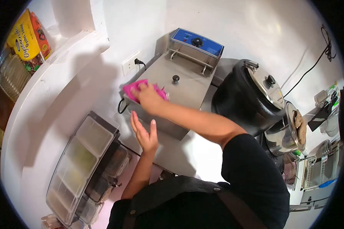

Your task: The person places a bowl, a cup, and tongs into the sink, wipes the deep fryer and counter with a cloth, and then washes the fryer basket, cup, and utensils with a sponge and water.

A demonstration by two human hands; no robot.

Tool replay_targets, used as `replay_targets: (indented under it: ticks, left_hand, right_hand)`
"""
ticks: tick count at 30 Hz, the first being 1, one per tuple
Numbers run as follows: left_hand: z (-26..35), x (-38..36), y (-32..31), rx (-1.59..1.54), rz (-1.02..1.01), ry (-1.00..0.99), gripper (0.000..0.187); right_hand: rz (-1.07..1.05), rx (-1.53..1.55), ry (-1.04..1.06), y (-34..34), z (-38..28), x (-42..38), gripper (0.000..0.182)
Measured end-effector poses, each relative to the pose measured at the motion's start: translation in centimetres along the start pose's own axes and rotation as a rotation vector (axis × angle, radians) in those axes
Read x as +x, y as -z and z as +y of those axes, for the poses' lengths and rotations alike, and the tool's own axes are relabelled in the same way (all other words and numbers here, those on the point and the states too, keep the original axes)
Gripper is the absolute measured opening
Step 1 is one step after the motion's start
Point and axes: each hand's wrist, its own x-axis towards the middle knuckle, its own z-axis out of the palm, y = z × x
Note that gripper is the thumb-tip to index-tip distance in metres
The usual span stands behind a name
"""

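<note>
My right hand presses a bright pink cloth against the left front edge of a stainless steel deep fryer. Its fingers are bunched over the cloth and slightly blurred. The fryer has a flat lid with a small black knob and a blue control panel with a dial at the back. In front of the fryer's left corner, my left hand is raised with its fingers stretched out and thumb apart, holding nothing.
A black soup kettle and a steel pot stand to the right. At left is a lidded compartment container. A plug sits in the wall outlet. Sauce packets lie on the upper left shelf.
</note>
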Motion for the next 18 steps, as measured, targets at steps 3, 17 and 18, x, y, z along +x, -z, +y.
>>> replay_targets:
  ticks: [3,17,18]
  left_hand:
    - [-0.5,0.8,-0.3,0.026,-0.011,0.007,0.07]
    - [-0.9,0.2,-1.3,0.111,-0.089,-0.001,0.076]
    - [-1.0,0.0,-1.5,0.101,-0.063,-0.019,0.076]
  right_hand:
    - [0.061,0.137,0.009,0.5,0.8,-1.1,0.019]
    - [-0.02,0.017,-0.152,3.3,21.1,-2.6,0.036]
    - [-0.021,0.092,-0.14,3.9,19.8,-3.3,0.037]
